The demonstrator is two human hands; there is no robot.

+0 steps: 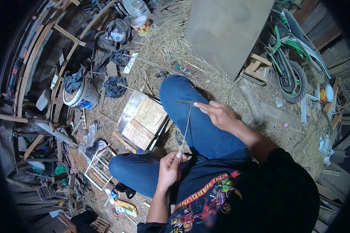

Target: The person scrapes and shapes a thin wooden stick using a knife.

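Note:
In the head view my right hand point(218, 115) is closed on a knife point(184, 103), whose dark blade points left above my raised knee. My left hand point(170, 167) is pinched on the lower end of a thin light strip point(188, 126) in front of my lap. From there the strip runs up to the knife blade, and its upper end crosses or touches the blade. What else lies inside my left fist is hidden by the fingers.
Wooden boards point(142, 120) are stacked left of my knees, near a small white frame point(99, 167). A white bucket point(81, 95), a large panel point(227, 31) and a motorbike wheel point(293, 81) stand farther out. At bottom left shows another person's arm point(68, 223).

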